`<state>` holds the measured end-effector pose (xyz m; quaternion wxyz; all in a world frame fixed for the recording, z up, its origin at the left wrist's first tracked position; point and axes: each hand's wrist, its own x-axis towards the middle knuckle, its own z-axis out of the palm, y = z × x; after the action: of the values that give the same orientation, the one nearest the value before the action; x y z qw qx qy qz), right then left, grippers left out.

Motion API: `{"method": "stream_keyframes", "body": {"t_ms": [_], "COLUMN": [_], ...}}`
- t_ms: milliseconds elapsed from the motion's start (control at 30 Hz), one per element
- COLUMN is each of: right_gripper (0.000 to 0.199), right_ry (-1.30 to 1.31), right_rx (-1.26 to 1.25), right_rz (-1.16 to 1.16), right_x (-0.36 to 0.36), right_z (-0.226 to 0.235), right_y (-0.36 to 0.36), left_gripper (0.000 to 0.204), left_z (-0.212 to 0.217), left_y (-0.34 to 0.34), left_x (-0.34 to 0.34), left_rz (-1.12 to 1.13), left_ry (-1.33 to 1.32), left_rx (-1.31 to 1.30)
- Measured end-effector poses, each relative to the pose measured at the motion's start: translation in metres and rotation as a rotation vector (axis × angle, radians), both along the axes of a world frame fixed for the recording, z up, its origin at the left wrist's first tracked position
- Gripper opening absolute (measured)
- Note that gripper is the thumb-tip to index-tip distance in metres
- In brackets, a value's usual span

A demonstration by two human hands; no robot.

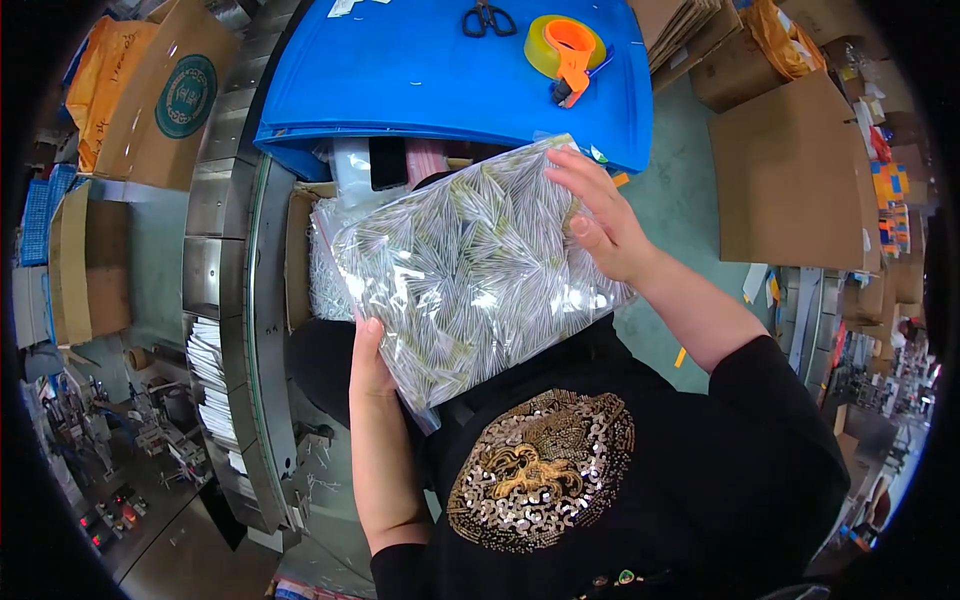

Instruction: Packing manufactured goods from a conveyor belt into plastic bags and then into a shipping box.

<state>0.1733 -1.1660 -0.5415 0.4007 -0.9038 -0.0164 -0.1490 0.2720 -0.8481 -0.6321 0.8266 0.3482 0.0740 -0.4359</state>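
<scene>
A large clear plastic bag lies tilted in front of my body, packed with many thin, pale, needle-like pieces in fanned bundles, white to yellowish green. My left hand grips its lower left edge, thumb on the front and the other fingers hidden behind. At the upper right corner, my right hand rests against the bag's surface with fingers stretched out and the thumb apart. Light glares off the plastic in several spots.
Beyond the bag is a blue plastic table top with black scissors and an orange tape dispenser. Beneath its edge a cardboard box holds bags and a dark phone-like object. A metal conveyor runs left; a big carton stands right.
</scene>
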Motion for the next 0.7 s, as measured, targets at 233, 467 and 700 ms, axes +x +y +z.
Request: {"method": "stream_keyframes", "body": {"t_ms": [233,467,700], "right_gripper": [0.074,0.077,0.076], "right_ry": [0.214,0.391,0.363], "right_rx": [-0.549,-0.651,-0.689], "right_rz": [0.061,0.105,0.101], "right_x": [-0.003,-0.001,0.003], "right_z": [-0.008,-0.009,-0.006], "right_y": [0.028,0.037,0.043], "left_gripper": [0.088,0.091,0.089], "left_z": [-0.006,-0.014,-0.007], "left_y": [-0.003,0.003,-0.003], "left_x": [0.002,0.0,-0.002], "left_rz": [0.025,0.007,0.049], "left_ry": [0.044,0.008,0.021], "left_rx": [-0.052,-0.076,-0.131]}}
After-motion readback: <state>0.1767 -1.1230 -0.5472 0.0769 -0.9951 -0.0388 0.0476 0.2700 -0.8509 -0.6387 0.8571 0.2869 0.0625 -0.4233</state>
